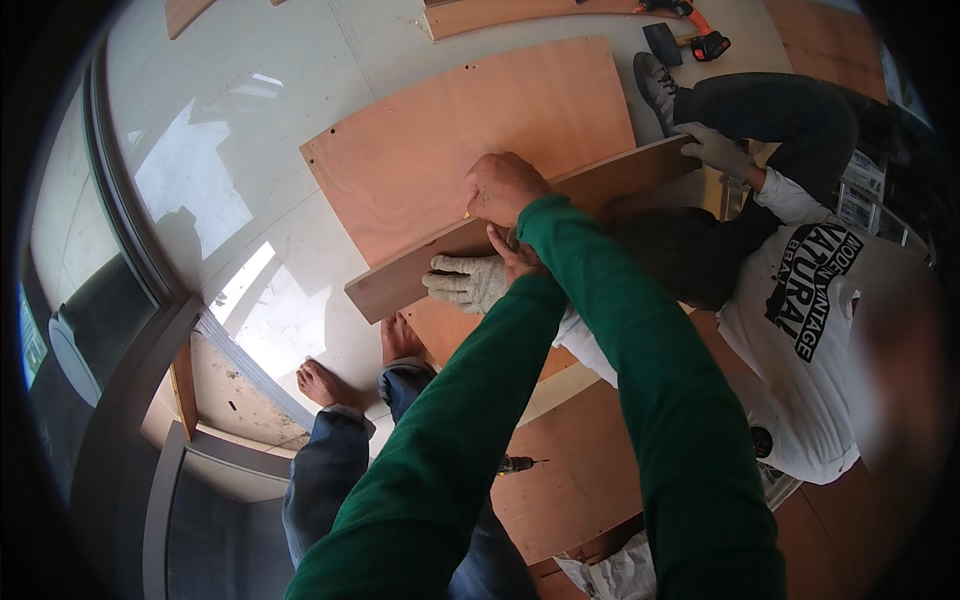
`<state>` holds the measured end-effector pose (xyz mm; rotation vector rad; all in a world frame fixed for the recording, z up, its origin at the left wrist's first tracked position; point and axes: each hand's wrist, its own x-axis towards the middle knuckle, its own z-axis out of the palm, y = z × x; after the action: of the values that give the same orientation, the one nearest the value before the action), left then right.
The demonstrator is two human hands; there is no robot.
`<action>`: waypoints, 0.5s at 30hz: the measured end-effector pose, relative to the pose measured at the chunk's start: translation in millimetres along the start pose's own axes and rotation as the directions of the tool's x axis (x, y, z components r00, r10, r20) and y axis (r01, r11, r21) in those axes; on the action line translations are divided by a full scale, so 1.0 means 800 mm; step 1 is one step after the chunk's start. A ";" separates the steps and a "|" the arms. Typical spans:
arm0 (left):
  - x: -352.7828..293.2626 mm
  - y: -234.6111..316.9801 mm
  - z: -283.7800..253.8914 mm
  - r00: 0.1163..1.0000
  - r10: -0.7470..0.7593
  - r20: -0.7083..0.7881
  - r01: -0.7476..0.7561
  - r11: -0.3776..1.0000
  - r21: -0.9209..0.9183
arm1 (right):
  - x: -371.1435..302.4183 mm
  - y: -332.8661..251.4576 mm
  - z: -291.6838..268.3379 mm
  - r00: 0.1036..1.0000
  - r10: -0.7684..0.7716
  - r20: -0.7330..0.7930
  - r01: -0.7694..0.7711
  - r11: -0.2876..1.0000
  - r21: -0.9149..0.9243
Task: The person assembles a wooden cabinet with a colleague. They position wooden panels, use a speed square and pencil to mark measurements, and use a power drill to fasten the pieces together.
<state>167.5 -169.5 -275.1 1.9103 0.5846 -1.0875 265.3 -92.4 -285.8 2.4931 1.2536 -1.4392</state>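
The long, narrow brown wooden board (625, 175) is positioned at the centre of the work area, on the near side of a large reddish-brown plywood panel (480, 120) with a curved far edge. The board's long axis runs obliquely: one end points to the near left, the other to the far right. Its broad face is turned toward the person.

Right hand (505, 188): fingers curled in, narrow, fingertips at the board's upper edge near mid-length; whether anything is pinched cannot be told. Left hand (517, 256): thumb extended, just below the right hand and close to the board; the right sleeve hides part of it, so its grip cannot be told.

A co-worker's grey knitted glove (468, 284) lies against the near face of the board, fingers toward the left end. The co-worker's second pale work glove (716, 150) is at the far-right end.

Markings: the co-worker's white long-sleeved shirt (770, 400) carries a dark block print with several lines of legible capitals, set at a slant. Beyond the panel are a black-headed mallet (662, 45) and an orange-and-black power tool (708, 42); lettering on the tool is too small to read
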 end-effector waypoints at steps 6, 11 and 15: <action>-0.059 0.008 -0.061 0.968 0.004 -0.251 -0.019 0.998 -0.056 | 0.004 0.074 -0.086 0.996 0.080 -0.027 -0.080 0.997 0.006; -0.056 0.004 -0.059 0.969 -0.005 -0.247 -0.011 0.998 -0.063 | 0.017 0.188 -0.160 0.979 0.136 -0.150 -0.160 0.974 -0.158; -0.057 0.009 -0.060 0.973 0.028 -0.231 -0.045 0.997 -0.070 | 0.022 0.234 -0.203 0.933 0.301 -0.198 -0.360 0.791 -0.496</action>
<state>171.5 -132.2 -219.9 1.9872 0.7055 -0.8146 506.7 -148.9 -272.6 2.2695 0.9763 -0.7550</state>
